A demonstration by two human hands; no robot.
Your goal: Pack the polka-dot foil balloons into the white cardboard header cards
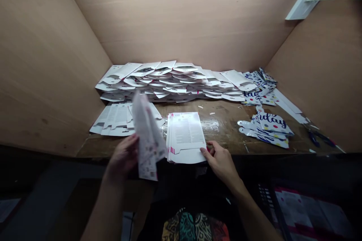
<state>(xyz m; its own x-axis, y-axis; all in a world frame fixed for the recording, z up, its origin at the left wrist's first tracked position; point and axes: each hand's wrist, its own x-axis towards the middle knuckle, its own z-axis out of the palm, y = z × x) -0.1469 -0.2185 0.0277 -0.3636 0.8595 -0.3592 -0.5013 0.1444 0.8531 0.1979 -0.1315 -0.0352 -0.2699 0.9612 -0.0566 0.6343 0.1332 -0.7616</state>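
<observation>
Touching the open right-hand fingers (207,150), a stack of white card blanks (185,137) lies lengthwise ahead (the left hand (123,156) grips a loose blank (147,135) upright).

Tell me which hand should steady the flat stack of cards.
Right, probably: the right hand touches the card stack at its near corner, while the left hand is busy holding up a loose printed card.

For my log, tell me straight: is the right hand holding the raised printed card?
No, the left hand holds the raised card; the right hand touches the flat stack.
</observation>
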